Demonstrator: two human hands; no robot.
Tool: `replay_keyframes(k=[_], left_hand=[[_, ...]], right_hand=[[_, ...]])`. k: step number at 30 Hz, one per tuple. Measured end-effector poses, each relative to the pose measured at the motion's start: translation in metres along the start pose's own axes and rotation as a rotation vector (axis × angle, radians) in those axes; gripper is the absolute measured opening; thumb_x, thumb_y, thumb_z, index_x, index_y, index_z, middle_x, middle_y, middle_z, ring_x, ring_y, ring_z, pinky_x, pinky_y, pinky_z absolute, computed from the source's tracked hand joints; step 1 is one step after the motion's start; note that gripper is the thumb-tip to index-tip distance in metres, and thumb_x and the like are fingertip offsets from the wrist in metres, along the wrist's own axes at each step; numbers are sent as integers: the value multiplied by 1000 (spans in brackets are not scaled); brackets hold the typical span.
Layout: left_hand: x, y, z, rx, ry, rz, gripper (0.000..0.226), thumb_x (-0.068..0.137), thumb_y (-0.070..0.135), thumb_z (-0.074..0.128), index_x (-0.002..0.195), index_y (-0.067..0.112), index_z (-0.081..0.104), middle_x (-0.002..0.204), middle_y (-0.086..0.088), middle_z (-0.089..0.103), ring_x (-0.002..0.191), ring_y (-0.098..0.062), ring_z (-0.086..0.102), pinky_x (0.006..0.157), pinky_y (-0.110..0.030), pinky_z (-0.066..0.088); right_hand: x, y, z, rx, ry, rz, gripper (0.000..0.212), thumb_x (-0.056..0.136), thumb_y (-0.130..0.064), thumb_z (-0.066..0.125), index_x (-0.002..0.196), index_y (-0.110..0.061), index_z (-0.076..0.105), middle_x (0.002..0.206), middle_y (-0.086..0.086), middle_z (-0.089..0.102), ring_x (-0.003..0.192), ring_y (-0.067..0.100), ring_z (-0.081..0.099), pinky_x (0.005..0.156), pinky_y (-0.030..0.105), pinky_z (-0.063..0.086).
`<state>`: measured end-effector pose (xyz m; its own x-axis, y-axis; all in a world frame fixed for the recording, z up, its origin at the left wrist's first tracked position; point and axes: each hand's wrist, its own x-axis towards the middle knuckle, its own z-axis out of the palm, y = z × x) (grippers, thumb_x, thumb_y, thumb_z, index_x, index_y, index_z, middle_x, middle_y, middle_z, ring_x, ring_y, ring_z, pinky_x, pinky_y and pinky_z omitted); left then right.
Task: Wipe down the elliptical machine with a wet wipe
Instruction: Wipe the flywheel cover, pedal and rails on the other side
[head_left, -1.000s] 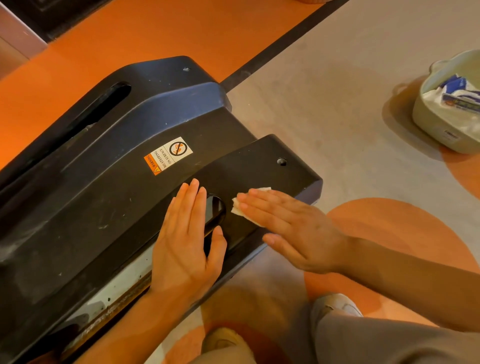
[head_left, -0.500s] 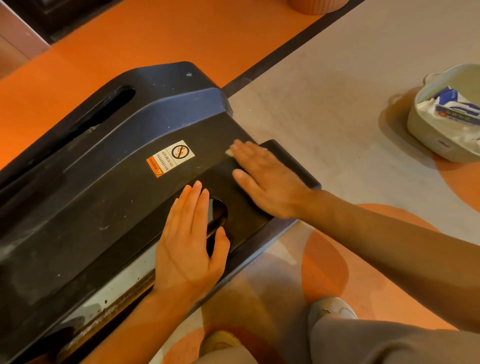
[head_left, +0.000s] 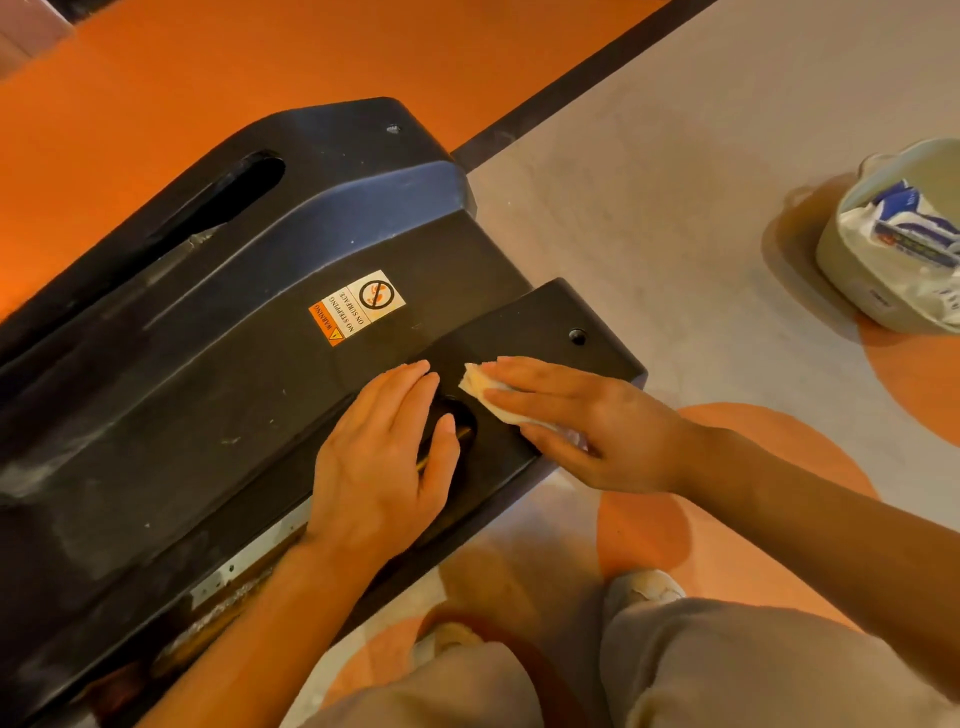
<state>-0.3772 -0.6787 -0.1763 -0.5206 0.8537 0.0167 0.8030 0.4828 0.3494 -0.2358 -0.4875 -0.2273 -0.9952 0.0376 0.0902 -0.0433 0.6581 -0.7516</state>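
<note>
The black plastic base cover of the elliptical machine (head_left: 249, 332) fills the left and middle of the view, dusty and scuffed, with a warning sticker (head_left: 357, 307) on top. My left hand (head_left: 384, 467) lies flat on the cover beside a round recess, fingers together, holding nothing. My right hand (head_left: 587, 421) presses a white wet wipe (head_left: 480, 385) flat against the lower step of the cover, near its front right corner. Most of the wipe is hidden under my fingers and palm.
A pale tub (head_left: 852, 280) holding a blue-and-white wipes pack (head_left: 909, 228) stands on the floor at the right. The floor is grey with orange patches. My knees and shoes (head_left: 644, 587) are at the bottom, close to the machine's edge.
My right hand slid the wipe away up the step toward the sticker, then back down toward me. My left hand stayed in place on the cover.
</note>
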Motion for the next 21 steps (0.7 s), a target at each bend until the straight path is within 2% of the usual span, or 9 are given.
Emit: replay_keyframes(k=[3, 5, 8, 11, 13, 15, 18, 21], left_hand=[[4, -4, -8, 3, -41, 42, 48, 99, 36, 39, 124, 4, 65, 129, -13, 64, 118, -24, 61, 93, -33, 50], [3, -6, -13, 2, -88, 51, 47, 100, 35, 40, 122, 3, 66, 130, -14, 63, 120, -25, 61, 93, -31, 49], [1, -6, -18, 14, -183, 45, 51, 100, 37, 37, 123, 3, 66, 135, -15, 60, 125, -29, 58, 94, -32, 47], [4, -3, -23, 21, -251, 6, 54, 100, 41, 34, 123, 3, 66, 136, -15, 60, 125, -30, 58, 92, -32, 47], [8, 3, -28, 35, -296, -18, 56, 99, 42, 33, 122, 3, 66, 132, -16, 62, 122, -31, 60, 88, -34, 52], [13, 10, -36, 63, -353, -15, 58, 99, 43, 30, 121, 2, 66, 128, -18, 64, 119, -32, 61, 88, -38, 54], [21, 26, -55, 118, -430, 42, 62, 100, 44, 25, 118, 2, 67, 124, -18, 66, 120, -32, 61, 97, -42, 50], [31, 44, -80, 160, -497, 74, 63, 103, 45, 22, 124, 4, 64, 133, -17, 61, 129, -31, 54, 112, -43, 37]], right_hand=[[-1, 1, -13, -39, -139, -1, 53, 99, -28, 46, 150, -21, 36, 161, -4, 24, 147, 17, 24, 109, 25, 40], [-1, 3, -19, -29, -197, 11, 54, 97, -25, 49, 150, -19, 36, 160, -2, 25, 146, 20, 25, 108, 19, 35], [-1, 2, -20, -127, -169, -35, 48, 93, -13, 56, 141, -12, 50, 150, 11, 42, 137, 32, 42, 100, 28, 45], [-1, -7, -14, -288, -98, -72, 52, 74, 4, 77, 124, -3, 64, 123, 21, 63, 109, 39, 62, 84, 35, 54], [3, -17, -13, -320, -111, -46, 60, 62, 4, 86, 119, -2, 67, 113, 20, 65, 99, 37, 65, 79, 34, 55], [6, -28, -13, -284, -122, 16, 59, 60, 0, 89, 114, -3, 68, 107, 18, 66, 91, 34, 66, 74, 31, 55], [10, -45, -26, -255, -86, 100, 49, 60, -4, 91, 105, -6, 71, 98, 14, 67, 81, 29, 67, 71, 25, 51], [13, -68, -55, -245, -34, 134, 34, 70, -4, 84, 101, -5, 71, 93, 15, 66, 76, 29, 64, 70, 22, 45]])
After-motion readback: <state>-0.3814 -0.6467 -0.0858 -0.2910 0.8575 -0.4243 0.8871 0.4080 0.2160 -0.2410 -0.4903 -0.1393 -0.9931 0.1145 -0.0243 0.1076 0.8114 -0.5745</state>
